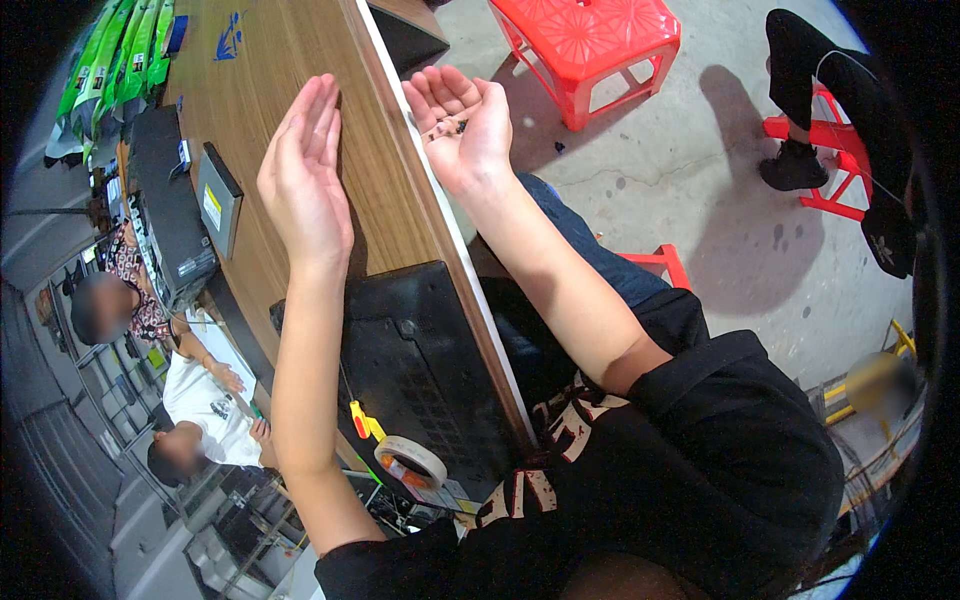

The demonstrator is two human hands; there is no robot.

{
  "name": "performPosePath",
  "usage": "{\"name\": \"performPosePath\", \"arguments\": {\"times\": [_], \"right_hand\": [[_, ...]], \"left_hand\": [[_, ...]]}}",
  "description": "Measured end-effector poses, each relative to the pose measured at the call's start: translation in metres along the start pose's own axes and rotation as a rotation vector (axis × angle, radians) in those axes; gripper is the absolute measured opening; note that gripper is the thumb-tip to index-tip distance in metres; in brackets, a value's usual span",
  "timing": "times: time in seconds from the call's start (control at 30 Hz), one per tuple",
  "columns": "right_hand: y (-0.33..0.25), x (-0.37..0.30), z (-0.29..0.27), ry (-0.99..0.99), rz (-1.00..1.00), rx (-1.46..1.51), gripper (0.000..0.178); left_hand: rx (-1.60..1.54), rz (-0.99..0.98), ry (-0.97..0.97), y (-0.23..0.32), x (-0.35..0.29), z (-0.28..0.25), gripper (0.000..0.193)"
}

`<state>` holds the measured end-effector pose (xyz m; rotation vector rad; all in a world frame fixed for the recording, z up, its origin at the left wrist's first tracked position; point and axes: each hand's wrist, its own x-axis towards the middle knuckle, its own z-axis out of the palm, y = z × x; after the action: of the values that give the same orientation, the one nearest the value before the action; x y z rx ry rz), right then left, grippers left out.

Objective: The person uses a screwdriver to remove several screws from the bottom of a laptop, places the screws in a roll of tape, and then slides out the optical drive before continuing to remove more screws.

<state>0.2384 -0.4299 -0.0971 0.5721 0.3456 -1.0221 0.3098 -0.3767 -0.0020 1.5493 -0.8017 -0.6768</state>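
Observation:
My left hand [303, 170] is raised flat above the wooden table [250, 90], fingers together and straight, palm facing right, holding nothing. My right hand [462, 125] hovers at the table's edge with the palm up and fingers loosely curled. A few tiny dark bits, perhaps small screws [447, 127], lie in that cupped palm. Below the forearms a black flat device case [420, 370] rests on the table near my torso.
A tape roll [411, 462] and a yellow-handled tool [362, 420] lie by the case. A black box with a drive [218, 195] and green packets [115, 50] sit further along. Red stools [585, 45] stand on the concrete floor. Two people sit at left; another person's legs show at top right.

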Motion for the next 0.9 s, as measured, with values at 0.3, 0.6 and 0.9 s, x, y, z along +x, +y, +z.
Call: {"name": "performPosePath", "arguments": {"times": [0.3,0.6,0.9], "right_hand": [[-0.027,-0.005,0.005,-0.308,0.385,0.057,0.037],[-0.014,-0.141,0.069,-0.6,0.308,-0.677,0.051],[0.024,-0.301,0.017,-1.92,0.157,-1.714,0.037]], "left_hand": [[-0.17,-0.031,0.021,0.017,-0.017,0.006,0.036],[-1.056,-0.48,0.211,0.041,-0.123,0.044,0.037],[-1.57,0.336,0.304,0.048,-0.295,0.023,0.061]]}}
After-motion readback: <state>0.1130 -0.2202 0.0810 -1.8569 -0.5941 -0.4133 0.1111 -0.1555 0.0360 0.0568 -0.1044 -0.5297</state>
